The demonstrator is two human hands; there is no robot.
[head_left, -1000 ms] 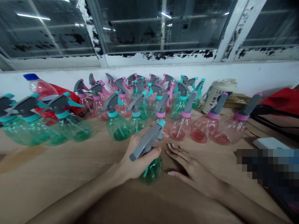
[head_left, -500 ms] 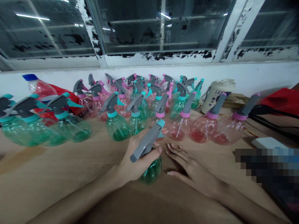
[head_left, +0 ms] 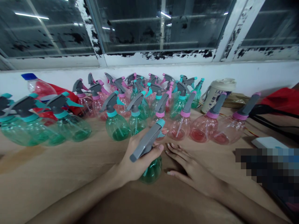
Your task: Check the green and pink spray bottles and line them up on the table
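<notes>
Green spray bottle (head_left: pixel 152 169) in the left grip (head_left: pixel 135 165)

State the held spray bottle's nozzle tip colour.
The nozzle tip is teal, clearest in the head view.

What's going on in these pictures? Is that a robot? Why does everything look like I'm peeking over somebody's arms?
No robot here! These are a person's own bare hands. One camera, worn on the person's head, took all the pictures, so you look forward and down, almost like looking through their eyes.

The left hand is wrapped around a green spray bottle with a gray top. The right hand rests on the table beside it, holding nothing.

Behind them stand lots more spray bottles: green ones and pink ones. Further back, there's a pale cup with a lid.
</notes>
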